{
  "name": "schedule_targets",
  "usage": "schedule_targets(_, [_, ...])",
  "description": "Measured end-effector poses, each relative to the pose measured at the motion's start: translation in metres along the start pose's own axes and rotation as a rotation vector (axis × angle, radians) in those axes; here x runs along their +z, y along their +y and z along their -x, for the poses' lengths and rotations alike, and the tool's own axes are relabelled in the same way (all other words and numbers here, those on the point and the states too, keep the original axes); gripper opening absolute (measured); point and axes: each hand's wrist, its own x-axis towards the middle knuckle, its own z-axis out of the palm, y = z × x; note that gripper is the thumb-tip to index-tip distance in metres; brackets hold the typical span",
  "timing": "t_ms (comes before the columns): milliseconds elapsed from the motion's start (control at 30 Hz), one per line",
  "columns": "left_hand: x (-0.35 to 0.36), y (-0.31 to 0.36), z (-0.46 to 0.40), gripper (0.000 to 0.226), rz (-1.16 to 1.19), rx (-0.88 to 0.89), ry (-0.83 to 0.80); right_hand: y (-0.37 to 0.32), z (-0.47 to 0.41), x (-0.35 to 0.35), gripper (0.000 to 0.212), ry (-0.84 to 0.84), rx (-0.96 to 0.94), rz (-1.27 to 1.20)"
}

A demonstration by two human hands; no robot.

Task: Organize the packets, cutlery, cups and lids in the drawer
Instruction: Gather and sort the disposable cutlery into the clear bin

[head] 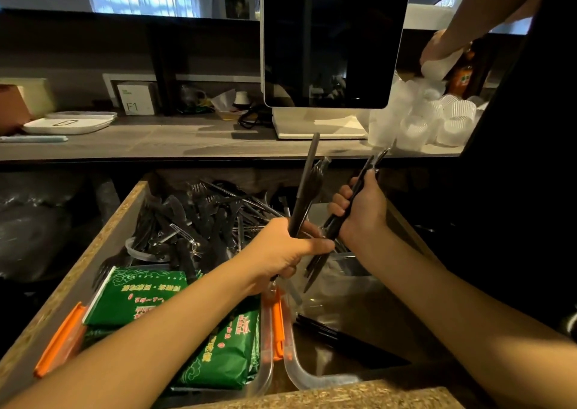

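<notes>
Wooden drawer [103, 240], pulled open below a grey table [156, 143] carrying 1 dark screen [334, 40] and white cups [437, 121] at 2 o'clock. Contents: loose black cutlery [199, 218] heaped at 12 o'clock; green packets [137, 296] in a clear tub [265, 374] at 7 o'clock; a second clear tub [299, 374] at 5 o'clock. Left hand [281, 252] clamped on 1 bundle of black utensils [304, 196]; right hand [362, 212] clamped on another bundle [365, 174], both above the drawer's middle.
</notes>
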Motion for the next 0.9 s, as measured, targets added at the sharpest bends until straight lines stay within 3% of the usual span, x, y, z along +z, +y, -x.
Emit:
schedule_targets(300, [0.002, 0.001, 0.0, 0.008, -0.136, 0.056, 0.06, 0.006, 0.004, 0.0, 0.023, 0.08, -0.098, 0.21])
schedule_targets(533, [-0.003, 0.003, -0.001, 0.016, 0.002, -0.035, 0.053, 0.0, 0.006, 0.002, 0.024, 0.025, -0.077, 0.331])
schedule_targets(667, [-0.012, 0.006, -0.006, 0.016, 0.318, -0.125, 0.1, -0.018, -0.016, -0.004, 0.031, -0.122, 0.029, 0.329])
schedule_targets(767, [-0.026, 0.008, -0.008, 0.022, 0.444, -0.125, 0.225, -0.035, -0.027, -0.011, 0.038, -0.264, 0.116, 0.62])
schedule_targets(900, [-0.041, 0.003, -0.014, 0.017, 0.535, -0.03, 0.41, -0.027, -0.019, -0.013, 0.038, -0.444, 0.03, 1.023])
